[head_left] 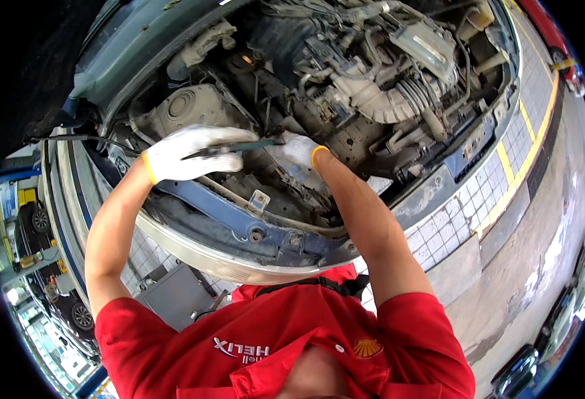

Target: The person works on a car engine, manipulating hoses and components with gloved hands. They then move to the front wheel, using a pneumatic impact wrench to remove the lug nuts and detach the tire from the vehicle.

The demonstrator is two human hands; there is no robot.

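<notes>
White knit gloves with yellow cuffs cover both of my hands over the left part of an open engine bay. A slim tool (pixel 258 145) with a dark green handle and a dark, pointed end lies across my left hand (pixel 192 151); it looks like pliers, but its exact kind is unclear. My left fingers close around its middle, and its pointed end sticks out towards the left. At the tool's other end, my right hand (pixel 297 149) has its fingers curled in. What those right fingertips grip is hidden by the glove and too small to make out.
Below my hands runs the blue front crossmember (pixel 219 207), with the bumper (pixel 199 256) nearest me. A ribbed air intake hose (pixel 399 103) and engine parts fill the right side. A dusty strut tower (pixel 182 106) rises behind my left hand. A grey metal box (pixel 176 296) stands on the floor.
</notes>
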